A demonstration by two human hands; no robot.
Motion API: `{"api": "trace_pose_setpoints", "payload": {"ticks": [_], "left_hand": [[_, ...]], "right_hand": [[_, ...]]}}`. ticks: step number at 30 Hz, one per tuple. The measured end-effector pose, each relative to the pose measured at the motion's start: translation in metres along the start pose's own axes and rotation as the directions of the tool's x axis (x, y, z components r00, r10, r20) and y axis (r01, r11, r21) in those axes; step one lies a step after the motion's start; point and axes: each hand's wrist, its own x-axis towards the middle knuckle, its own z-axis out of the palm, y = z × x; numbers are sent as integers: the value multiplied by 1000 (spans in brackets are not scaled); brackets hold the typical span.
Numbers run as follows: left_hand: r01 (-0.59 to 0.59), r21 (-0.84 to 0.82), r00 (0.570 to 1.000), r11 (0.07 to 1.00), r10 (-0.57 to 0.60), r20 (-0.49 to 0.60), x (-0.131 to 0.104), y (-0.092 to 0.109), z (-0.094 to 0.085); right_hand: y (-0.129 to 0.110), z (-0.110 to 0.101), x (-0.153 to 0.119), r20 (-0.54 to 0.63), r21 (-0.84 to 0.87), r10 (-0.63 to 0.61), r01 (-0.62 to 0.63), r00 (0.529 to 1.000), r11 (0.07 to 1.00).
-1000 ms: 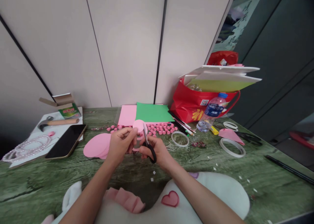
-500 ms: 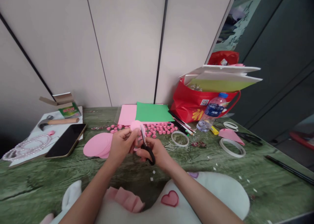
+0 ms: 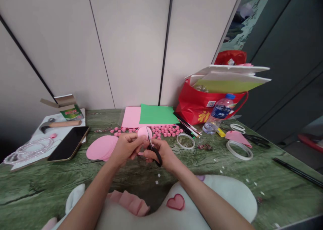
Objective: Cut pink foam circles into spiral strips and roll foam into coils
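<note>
My left hand [image 3: 127, 146] pinches a small pink paper circle [image 3: 143, 131] over the middle of the table. In my right hand [image 3: 161, 152] are black-handled scissors [image 3: 157, 156], their blades pointing up at the right edge of the circle. A stack of larger pink circles [image 3: 101, 148] lies to the left of my left hand. Behind both hands, many small pink balls [image 3: 165, 130] are spread in a band. Part of another pink piece shows between the hands, mostly hidden.
Green sheet [image 3: 158, 114] and pink sheet [image 3: 131, 116] lie by the wall. A phone [image 3: 68, 143], hammer [image 3: 64, 123] and bead string [image 3: 30, 150] are left. Tape rolls [image 3: 239, 150], a bottle [image 3: 219, 114] and a red bag [image 3: 188, 104] stand or lie right.
The small circle has shifted slightly right and down in my left hand. The scissors have tilted, and their blades now lie across the circle's right side.
</note>
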Motion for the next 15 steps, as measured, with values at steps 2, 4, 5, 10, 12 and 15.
{"api": "trace_pose_setpoints", "payload": {"ticks": [2, 4, 5, 10, 12, 15], "left_hand": [[32, -45, 999, 998, -32, 20, 0, 0, -2], [62, -84, 997, 995, -57, 60, 0, 0, -5], [74, -92, 995, 993, -66, 80, 0, 1, -7], [50, 67, 992, 997, -57, 115, -1, 0, -11], [27, 177, 986, 984, -55, 158, 0, -2, -9], [0, 279, 970, 960, -67, 233, 2, -9, -2]], "right_hand": [[-2, 0, -1, -10, -2, 21, -21, 1000, 1000], [-3, -1, -2, -12, 16, 32, -32, 999, 999], [-4, -2, -2, -2, 37, 34, -34, 999, 999], [-7, -8, 0, -58, 135, -77, 85, 995, 987], [-8, -11, 2, -129, 114, -116, 131, 985, 985], [-7, -14, 5, -135, 68, -93, 102, 987, 992]]}}
